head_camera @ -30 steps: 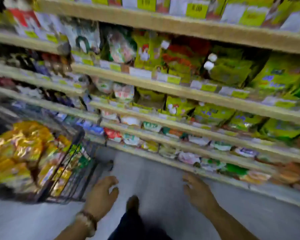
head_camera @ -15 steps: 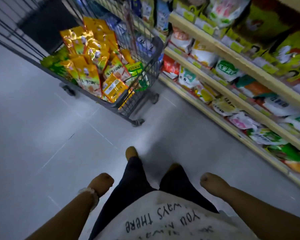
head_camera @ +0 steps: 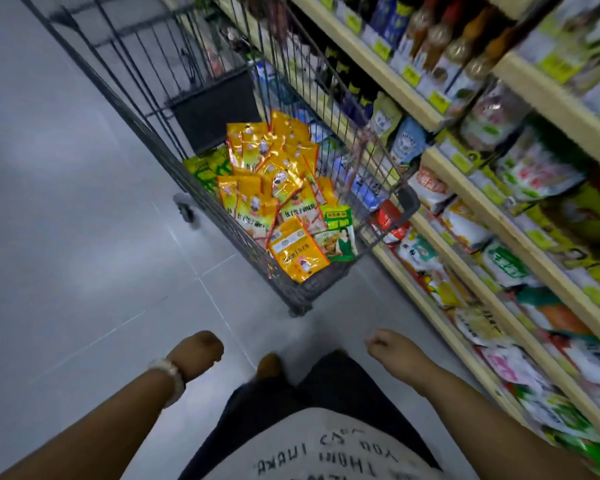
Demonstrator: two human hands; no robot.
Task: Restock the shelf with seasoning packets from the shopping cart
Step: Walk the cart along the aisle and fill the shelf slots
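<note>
Lying in the shopping cart (head_camera: pixel 174 161), seasoning packets (head_camera: pixel 274 174) bear unreadable print.

Dim bluish light, motion blur on shelf (head_camera: pixel 492 216) at right, wide-angle bending at edges
</note>
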